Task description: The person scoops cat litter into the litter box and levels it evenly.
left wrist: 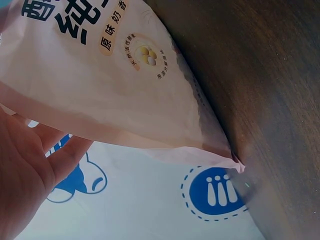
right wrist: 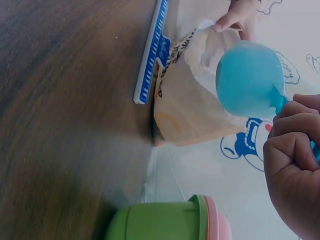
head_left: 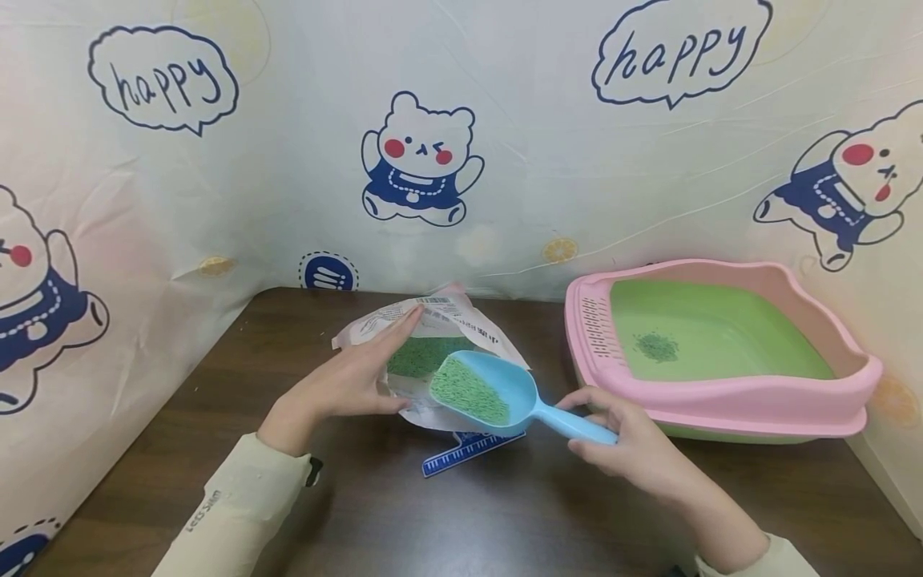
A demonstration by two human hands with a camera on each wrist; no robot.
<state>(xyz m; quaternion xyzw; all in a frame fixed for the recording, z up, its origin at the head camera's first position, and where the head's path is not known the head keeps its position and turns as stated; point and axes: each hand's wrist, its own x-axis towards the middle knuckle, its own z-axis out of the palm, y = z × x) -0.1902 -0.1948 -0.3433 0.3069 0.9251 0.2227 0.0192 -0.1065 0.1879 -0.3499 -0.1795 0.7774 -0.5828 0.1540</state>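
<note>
My right hand (head_left: 627, 437) grips the handle of a light blue scoop (head_left: 522, 389), which holds green pellets (head_left: 469, 393). The scoop is over the near side of the mouth of a pale pink-and-white printed bag (head_left: 497, 340). More green granules (head_left: 418, 357) show inside the bag. At the bag's left side my left hand (head_left: 342, 389) has thumb and fingers spread across the mouth, touching the rim. In the left wrist view, the bag's edge hides those fingertips. From the right wrist view, the scoop's blue underside (right wrist: 250, 77) faces the camera.
A pink-rimmed litter box (head_left: 728, 401) with a green base stands at the right, a small heap of green granules (head_left: 658, 346) on its floor. Just in front of the bag lies a blue clip (head_left: 472, 455) with a piano-key pattern. A printed curtain (head_left: 519, 192) backs the brown table (head_left: 404, 529).
</note>
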